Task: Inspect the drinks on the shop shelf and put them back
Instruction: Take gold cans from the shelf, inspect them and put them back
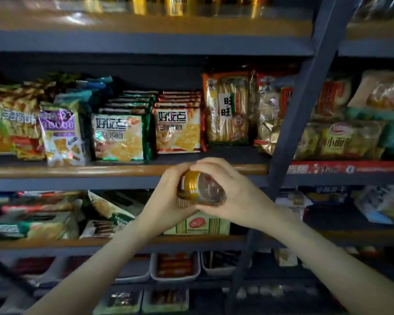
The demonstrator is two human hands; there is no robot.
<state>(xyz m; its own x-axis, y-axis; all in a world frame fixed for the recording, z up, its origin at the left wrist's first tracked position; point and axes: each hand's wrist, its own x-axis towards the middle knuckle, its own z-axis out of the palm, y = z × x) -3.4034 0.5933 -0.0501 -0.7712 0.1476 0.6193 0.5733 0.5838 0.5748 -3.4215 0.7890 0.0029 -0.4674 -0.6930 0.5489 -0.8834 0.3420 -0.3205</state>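
A gold and red drink can [198,188] lies tilted on its side in front of the shelves, held between both my hands at chest height. My left hand [166,196] grips its gold end from the left, fingers curled round it. From the right, my right hand [234,192] wraps over the can, thumb underneath. A row of gold cans or bottles [173,5] stands blurred on the top shelf, far above my hands.
Snack packets [118,135] fill the middle shelf [77,170] just behind my hands. A slanted grey upright post [289,137] runs down on the right. Lower shelves hold boxes, packets and white trays of sausages [175,267].
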